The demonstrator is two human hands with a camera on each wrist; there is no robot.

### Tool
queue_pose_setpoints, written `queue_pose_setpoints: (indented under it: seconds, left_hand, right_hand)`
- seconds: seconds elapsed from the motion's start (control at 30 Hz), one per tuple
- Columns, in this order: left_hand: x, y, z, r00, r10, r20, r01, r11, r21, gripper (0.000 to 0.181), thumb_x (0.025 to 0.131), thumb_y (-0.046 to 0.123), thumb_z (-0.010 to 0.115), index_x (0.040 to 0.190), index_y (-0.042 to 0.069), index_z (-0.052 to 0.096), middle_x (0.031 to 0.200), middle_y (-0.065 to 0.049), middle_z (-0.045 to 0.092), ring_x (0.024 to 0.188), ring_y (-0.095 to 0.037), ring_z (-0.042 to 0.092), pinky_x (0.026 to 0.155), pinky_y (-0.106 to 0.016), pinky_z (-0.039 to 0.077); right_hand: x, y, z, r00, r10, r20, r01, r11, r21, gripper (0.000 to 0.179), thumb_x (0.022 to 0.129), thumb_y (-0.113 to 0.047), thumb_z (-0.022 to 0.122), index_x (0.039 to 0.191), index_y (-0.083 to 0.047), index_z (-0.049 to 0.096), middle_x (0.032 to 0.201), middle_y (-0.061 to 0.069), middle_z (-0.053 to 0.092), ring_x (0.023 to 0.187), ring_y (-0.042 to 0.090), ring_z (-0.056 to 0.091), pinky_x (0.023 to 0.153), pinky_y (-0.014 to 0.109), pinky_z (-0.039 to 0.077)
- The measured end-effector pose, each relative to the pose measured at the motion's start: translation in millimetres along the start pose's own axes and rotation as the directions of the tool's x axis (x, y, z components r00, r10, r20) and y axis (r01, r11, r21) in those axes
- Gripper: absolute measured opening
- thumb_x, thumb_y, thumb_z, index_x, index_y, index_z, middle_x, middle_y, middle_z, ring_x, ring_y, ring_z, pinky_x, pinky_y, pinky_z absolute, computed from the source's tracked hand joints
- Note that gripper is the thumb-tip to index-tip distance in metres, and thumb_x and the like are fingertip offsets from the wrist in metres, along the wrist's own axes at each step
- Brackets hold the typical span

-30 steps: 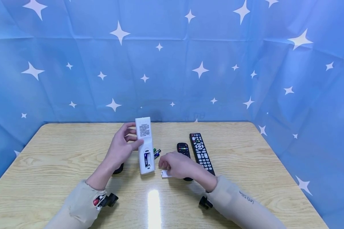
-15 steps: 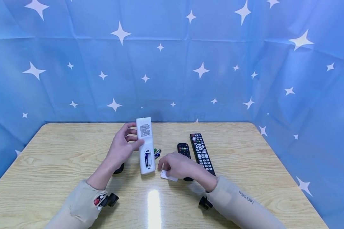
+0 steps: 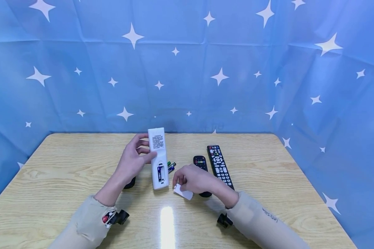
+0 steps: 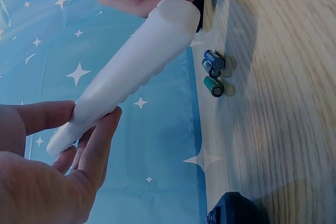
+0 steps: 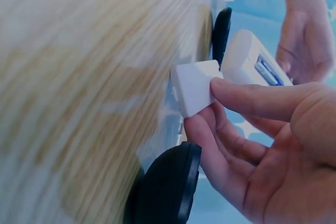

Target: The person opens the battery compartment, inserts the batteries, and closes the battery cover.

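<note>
A white remote control (image 3: pixel 157 152) is held back side up in my left hand (image 3: pixel 133 159), thumb across its back and fingers along its far edge. Its battery compartment is uncovered, with one blue battery (image 3: pixel 159 174) lying in the left slot. Just right of it, my right hand (image 3: pixel 194 179) pinches a white battery cover (image 3: pixel 183 192) between thumb and fingers. The right wrist view shows the cover (image 5: pixel 197 86) tilted, close to the lower end of the remote (image 5: pixel 244 56). Seen from the left wrist, the remote (image 4: pixel 131 66) is raised above the tabletop.
Loose batteries (image 4: pixel 213 69), blue and green, lie on the wooden table (image 3: pixel 81 152) behind the remote. A small black remote (image 3: pixel 200 162) is partly under my right hand, and a longer black one (image 3: pixel 218 164) lies beyond it. Another black object (image 3: pixel 130 183) sits under my left wrist.
The battery cover has turned in my right hand's fingers, its outer end swinging toward me so more of it shows. My left hand and the white remote stay nearly still.
</note>
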State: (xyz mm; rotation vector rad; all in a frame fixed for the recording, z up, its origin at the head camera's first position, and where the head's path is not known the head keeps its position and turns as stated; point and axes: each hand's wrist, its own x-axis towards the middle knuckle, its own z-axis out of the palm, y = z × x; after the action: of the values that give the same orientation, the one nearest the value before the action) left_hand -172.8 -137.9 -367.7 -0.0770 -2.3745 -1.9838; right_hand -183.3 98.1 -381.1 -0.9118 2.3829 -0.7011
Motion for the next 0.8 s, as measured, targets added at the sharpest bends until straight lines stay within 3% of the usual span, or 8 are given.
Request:
queue_pose_setpoints:
  seconds: [0.33,0.8]
  left_hand:
    - [-0.3,0.1,-0.5,1.000,-0.003,-0.004,0.003,1.000,0.010,0.058,0.093,-0.005,0.070,0.145,0.006,0.047,0.121,-0.020,0.060,0.101,-0.031,0.065,0.074,-0.036,0.062]
    - [-0.3,-1.8,-3.7,1.000,-0.005,-0.012,0.005,0.999,0.039,0.059,0.093,-0.005,0.070,0.146,0.005,0.046,0.121,-0.020,0.060,0.101,-0.031,0.065,0.075,-0.036,0.062]
  right_hand:
    - [1.8,1.0,-0.6,1.000,0.025,-0.001,-0.025,1.000,0.005,0.021,0.092,0.005,0.071,0.097,-0.015,0.072,0.084,-0.001,0.061,0.073,0.012,0.057,0.058,0.025,0.050]
    - [9.9,0.5,-1.5,1.000,0.017,0.021,-0.015,0.997,-0.077,0.023,0.092,0.006,0.071,0.096,-0.016,0.072,0.086,-0.001,0.063,0.076,0.011,0.057,0.066,0.025,0.051]
